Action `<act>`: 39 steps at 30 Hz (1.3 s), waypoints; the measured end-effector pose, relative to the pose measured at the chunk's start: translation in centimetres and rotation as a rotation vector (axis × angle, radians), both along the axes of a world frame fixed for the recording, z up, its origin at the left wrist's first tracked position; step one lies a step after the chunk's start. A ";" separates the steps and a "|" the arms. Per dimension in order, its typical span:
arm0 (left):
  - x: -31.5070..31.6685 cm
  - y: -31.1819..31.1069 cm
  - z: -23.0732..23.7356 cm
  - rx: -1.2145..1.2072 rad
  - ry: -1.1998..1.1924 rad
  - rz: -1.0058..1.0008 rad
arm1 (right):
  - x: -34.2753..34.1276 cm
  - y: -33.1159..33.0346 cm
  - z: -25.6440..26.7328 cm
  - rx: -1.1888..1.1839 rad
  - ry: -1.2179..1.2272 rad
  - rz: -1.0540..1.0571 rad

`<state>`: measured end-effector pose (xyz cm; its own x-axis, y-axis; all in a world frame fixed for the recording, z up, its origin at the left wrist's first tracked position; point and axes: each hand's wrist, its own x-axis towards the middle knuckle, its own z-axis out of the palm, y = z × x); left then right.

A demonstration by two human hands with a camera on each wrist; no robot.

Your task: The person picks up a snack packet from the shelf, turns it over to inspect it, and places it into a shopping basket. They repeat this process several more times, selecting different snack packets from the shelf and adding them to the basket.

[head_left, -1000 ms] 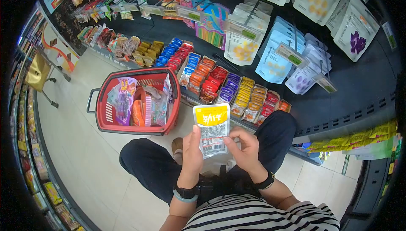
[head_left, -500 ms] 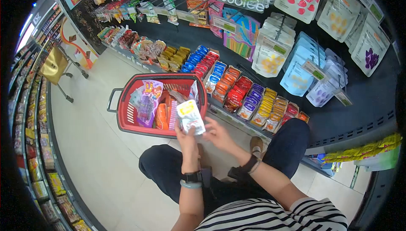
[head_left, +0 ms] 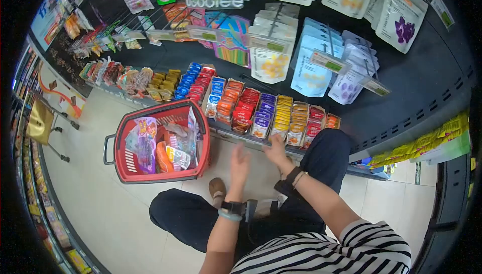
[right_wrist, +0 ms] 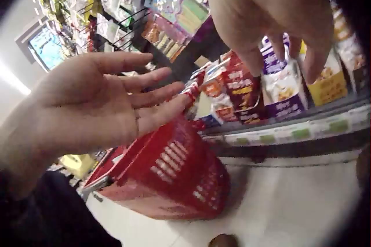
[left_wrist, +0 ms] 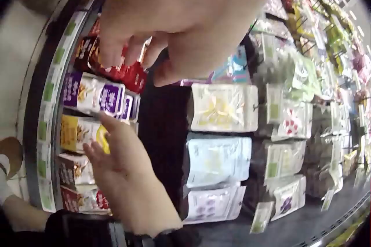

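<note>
Inside the red basket (head_left: 150, 177), at eight o'clock in the head view, a yellow-and-white packet (head_left: 178, 157) against an orange packet (head_left: 162, 156). At six, left grip (head_left: 239, 163); at four, right grip (head_left: 275, 150): both loosely spread, holding nothing. Shelf edge (head_left: 233, 132) close to the basket's one o'clock; open floor (head_left: 90, 188) beyond its eight. Hard to make out: blurred left fingers, packet print.

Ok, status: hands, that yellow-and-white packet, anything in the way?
Left hand open, empty. Right hand open near yellow shelf packets, contact unclear. Yellow-and-white packet in red basket. Nothing seen blocking either hand.
</note>
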<state>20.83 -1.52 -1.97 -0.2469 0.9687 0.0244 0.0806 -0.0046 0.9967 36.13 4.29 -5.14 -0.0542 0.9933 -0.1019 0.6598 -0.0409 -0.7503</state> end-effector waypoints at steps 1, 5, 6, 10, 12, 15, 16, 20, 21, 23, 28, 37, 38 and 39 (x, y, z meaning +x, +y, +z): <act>1.6 0.7 0.0 -0.067 -0.032 -0.088 | 0.9 0.7 0.6 0.034 -0.104 -0.082; 5.8 3.1 -0.3 -0.203 -0.058 -0.273 | 5.0 3.3 0.2 0.026 -0.341 -0.013; 6.4 3.5 -0.5 -0.256 -0.031 -0.290 | 5.4 3.0 0.4 0.080 -0.367 -0.005; 7.6 3.6 -1.2 -0.252 0.047 -0.304 | 6.0 1.7 1.9 0.160 -0.486 0.050; 7.7 3.4 -1.8 -0.228 0.079 -0.314 | 5.8 1.1 1.7 0.205 -0.489 0.047; 7.7 3.2 -2.5 -0.207 0.119 -0.321 | 5.3 0.4 1.6 0.275 -0.511 0.059; 7.7 3.0 -2.6 -0.210 0.122 -0.321 | 5.2 0.1 1.7 0.300 -0.537 0.071; 7.5 2.8 -2.8 -0.209 0.134 -0.318 | 4.6 -0.8 2.2 0.157 -0.509 0.155; 7.3 2.8 -2.8 -0.237 0.122 -0.332 | 4.5 -0.9 2.2 0.158 -0.491 0.135; 6.9 2.6 -2.7 -0.259 0.108 -0.338 | 4.4 -0.8 2.2 0.166 -0.475 0.120; 5.3 1.1 -0.3 -0.298 0.137 -0.314 | 5.2 1.0 2.1 0.137 -0.509 0.136; 5.1 0.1 0.1 -0.331 0.001 -0.303 | 4.0 -1.1 1.5 0.187 -0.549 0.152; 5.1 -0.1 0.2 -0.330 0.001 -0.303 | 4.0 -1.2 1.6 0.188 -0.548 0.152; 5.0 -0.2 0.5 -0.348 0.022 -0.322 | 4.0 -1.3 2.0 0.188 -0.565 0.158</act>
